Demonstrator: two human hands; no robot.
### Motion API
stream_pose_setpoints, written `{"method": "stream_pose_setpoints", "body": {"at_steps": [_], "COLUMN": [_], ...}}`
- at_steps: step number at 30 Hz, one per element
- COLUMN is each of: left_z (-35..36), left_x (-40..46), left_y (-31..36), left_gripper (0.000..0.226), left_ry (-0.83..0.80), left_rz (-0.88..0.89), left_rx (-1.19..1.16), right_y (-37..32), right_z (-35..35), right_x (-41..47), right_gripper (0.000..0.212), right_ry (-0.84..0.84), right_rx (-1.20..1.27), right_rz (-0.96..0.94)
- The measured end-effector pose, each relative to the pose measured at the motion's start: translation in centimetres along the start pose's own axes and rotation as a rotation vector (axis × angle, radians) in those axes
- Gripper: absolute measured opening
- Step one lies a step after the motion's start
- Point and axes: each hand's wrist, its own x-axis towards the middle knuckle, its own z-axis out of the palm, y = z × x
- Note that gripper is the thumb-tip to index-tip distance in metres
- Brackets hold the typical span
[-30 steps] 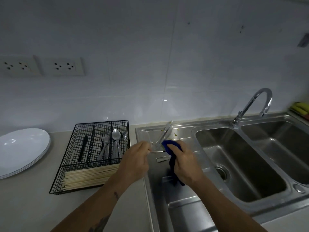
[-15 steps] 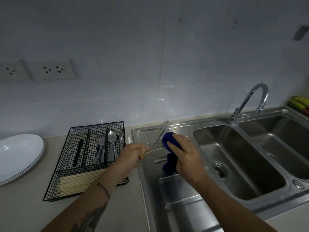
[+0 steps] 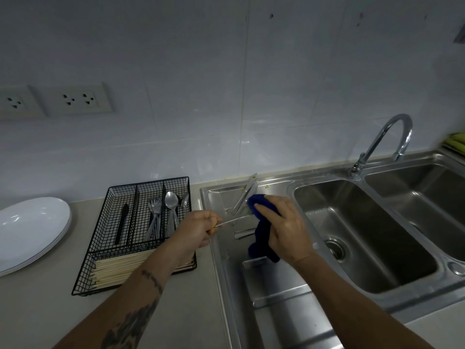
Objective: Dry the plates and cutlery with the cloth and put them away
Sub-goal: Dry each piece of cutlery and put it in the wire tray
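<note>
My left hand (image 3: 195, 229) pinches the handle of a thin metal piece of cutlery (image 3: 232, 221) above the sink's drainboard (image 3: 271, 283). Its far end is tucked into the dark blue cloth (image 3: 261, 230) that my right hand (image 3: 286, 226) grips. More cutlery (image 3: 247, 193) leans against the drainboard's back edge. A black wire cutlery tray (image 3: 120, 248) to the left holds a black-handled knife, forks and spoons, with chopsticks (image 3: 118, 269) in its front compartment. White plates (image 3: 30, 229) are stacked at the far left.
A double steel sink (image 3: 364, 238) with a curved tap (image 3: 387, 142) fills the right side. Wall sockets (image 3: 75, 99) sit on the tiled wall above the counter. Yellow and green sponges (image 3: 456, 143) lie at the far right edge.
My left hand has pulled left, drawing the cutlery piece out through the cloth. My right hand with the cloth has shifted slightly up and back. The view has tilted a little.
</note>
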Motion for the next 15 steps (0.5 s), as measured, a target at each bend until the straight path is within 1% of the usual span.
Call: {"method": "stream_pose_setpoints", "body": {"at_steps": [2, 3, 5, 8, 11, 13, 15], "left_z": [-0.2, -0.3, -0.5, 0.3, 2.5, 3.9, 4.5], "left_x": [-0.1, -0.2, -0.4, -0.5, 0.0, 0.3, 0.2], "left_y": [-0.1, -0.1, 0.1, 1.4, 2.9, 3.1, 2.3], "left_gripper": [0.026, 0.025, 0.024, 0.021, 0.020, 0.023, 0.027], "left_ry": [0.002, -0.002, -0.035, -0.125, -0.128, -0.086, -0.058], "left_rz": [-0.007, -0.016, -0.038, -0.084, -0.085, -0.004, 0.142], "left_rx": [-0.012, -0.012, 0.030, 0.224, 0.340, 0.461, 0.654], "right_y": [0.8, 0.8, 0.5, -0.1, -1.0, -1.8, -1.9], "right_z": [-0.5, -0.6, -0.6, -0.4, 0.2, 0.5, 0.3], "right_x": [0.3, 0.4, 0.8, 1.2, 0.9, 0.5, 0.7], "right_gripper": [0.049, 0.050, 0.049, 0.045, 0.047, 0.047, 0.045], "right_ry": [0.026, 0.028, 0.032, 0.009, -0.034, -0.044, 0.011], "right_rx": [0.003, -0.004, -0.020, -0.018, 0.030, 0.054, 0.056], "right_rz": [0.095, 0.102, 0.035, -0.042, -0.108, -0.135, -0.094]}}
